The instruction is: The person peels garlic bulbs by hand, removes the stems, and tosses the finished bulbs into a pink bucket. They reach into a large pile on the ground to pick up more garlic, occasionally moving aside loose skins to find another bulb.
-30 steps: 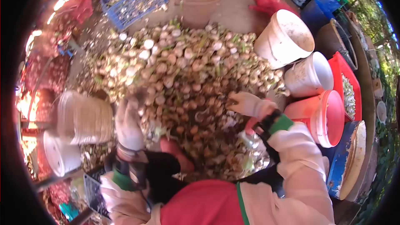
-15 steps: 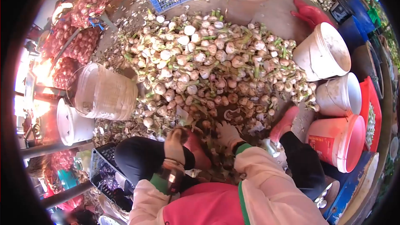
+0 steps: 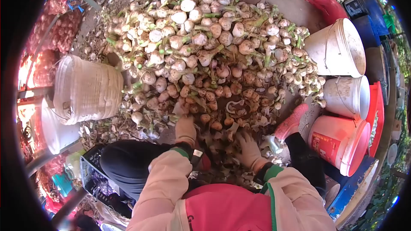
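Note:
A wide heap of garlic bulbs with green stem stubs covers the ground in front of me. My left hand, in a pale glove, reaches to the heap's near edge beside some bulbs; its fingers blend into the pile, so its grip is unclear. To the right, my right hand, also gloved, rests with fingers spread over loose dry skins between my legs. Nothing shows in it.
A white bucket lies tilted at the left. White buckets and a red bucket stand at the right, near my pink shoe. Net sacks fill the far left; red gloves lie at the back right.
My left hand has moved forward from beside my knee to the heap's edge. My right hand has shifted slightly right and back. The view has tilted lower and closer to the heap.

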### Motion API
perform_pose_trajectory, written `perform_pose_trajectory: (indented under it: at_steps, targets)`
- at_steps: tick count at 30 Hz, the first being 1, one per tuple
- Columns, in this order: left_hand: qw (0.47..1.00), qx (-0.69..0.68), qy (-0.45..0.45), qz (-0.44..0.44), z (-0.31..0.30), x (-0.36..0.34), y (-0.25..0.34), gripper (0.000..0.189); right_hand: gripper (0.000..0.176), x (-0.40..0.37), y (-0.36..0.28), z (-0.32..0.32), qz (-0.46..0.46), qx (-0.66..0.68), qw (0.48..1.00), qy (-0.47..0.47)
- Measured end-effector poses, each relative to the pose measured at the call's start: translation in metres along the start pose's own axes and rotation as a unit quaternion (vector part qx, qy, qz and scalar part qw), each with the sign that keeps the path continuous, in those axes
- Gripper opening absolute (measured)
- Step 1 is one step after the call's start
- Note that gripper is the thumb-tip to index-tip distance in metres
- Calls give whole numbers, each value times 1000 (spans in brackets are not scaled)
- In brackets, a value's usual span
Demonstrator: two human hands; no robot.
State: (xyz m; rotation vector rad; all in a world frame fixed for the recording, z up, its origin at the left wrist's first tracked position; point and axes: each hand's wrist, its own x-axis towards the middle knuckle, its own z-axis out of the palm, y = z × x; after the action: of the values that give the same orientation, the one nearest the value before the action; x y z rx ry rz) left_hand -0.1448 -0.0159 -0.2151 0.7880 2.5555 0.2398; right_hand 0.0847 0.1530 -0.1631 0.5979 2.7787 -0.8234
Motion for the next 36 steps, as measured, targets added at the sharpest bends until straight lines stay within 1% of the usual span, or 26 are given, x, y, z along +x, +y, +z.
perform_pose_trajectory:
  at_steps: [1,2,3,4,5,6,7,8,9,10,11,13,16,17,18,20,23,24,25,27,29,31,32,33,35,36]
  targets:
    - [997,-56,44,-24,-4,-5,1,17,65,-23,5,7,24,-22,998,-47]
    - [992,-90,61,-57,-7,-5,5,17,64,-40,21,4,46,30,945,-321]
    - [993,-88,-60,-60,-10,-5,10,18,64,-50,36,0,65,79,818,-566]
    - [979,-83,-175,-61,-14,-3,16,19,60,-43,23,-27,28,52,794,-605]
    - [962,-72,-263,-3,-1,-11,29,22,58,-31,10,-56,-9,22,766,-643]
    - [879,64,-393,263,-9,-30,55,33,48,-22,27,-48,55,-49,743,-665]
    - [829,19,-485,277,4,-53,84,50,47,-13,61,-18,18,-117,813,-570]
    - [738,-110,-569,347,29,-79,94,63,47,1,86,4,-20,-184,869,-460]
    - [754,-145,-531,357,32,-94,100,60,43,42,9,-73,156,-104,947,-262]
    - [767,-179,-497,366,24,-105,101,58,37,68,-6,-75,150,-58,980,-119]
    - [771,-178,-492,362,-16,-96,101,58,30,95,-13,-64,64,41,997,4]
    - [872,-185,-445,86,-120,-70,87,52,23,143,-85,-81,16,74,997,-8]
    - [881,-430,-159,121,-135,-96,48,37,21,200,-107,-4,-33,5,999,-18]
    - [885,-424,-153,119,-136,-103,39,37,22,211,-99,36,-49,-76,996,5]
    - [881,-450,-143,34,-139,-107,33,35,25,218,-105,42,-61,-157,985,31]
    - [839,-515,-139,-110,-140,-105,25,31,27,217,-89,38,-83,-112,990,18]
    - [857,-494,-70,-133,-112,-87,11,36,29,201,-82,12,-57,18,998,30]
    - [865,-487,4,-121,-97,-81,7,42,27,190,-93,-16,-20,105,994,32]
    - [867,-488,1,-105,-102,-75,13,42,24,173,-105,-44,17,192,981,35]
    - [886,-438,150,-11,-115,-63,32,47,24,126,-130,-95,-1,209,974,87]
    - [866,-472,157,58,-102,-51,47,50,27,76,-145,-120,-37,230,965,116]
    - [735,-667,90,76,-109,-53,79,46,23,25,-162,-150,-78,237,960,127]
    - [776,-607,119,128,-120,-63,91,41,20,11,-162,-157,-113,266,937,198]
    - [770,-611,111,143,-120,-70,100,41,17,-3,-162,-163,-150,290,907,266]
    - [560,-822,-43,92,-121,-84,115,35,16,-21,-132,-158,-17,120,933,339]
    - [541,-837,-57,54,-129,-96,122,32,20,-34,-140,-167,-12,76,937,341]
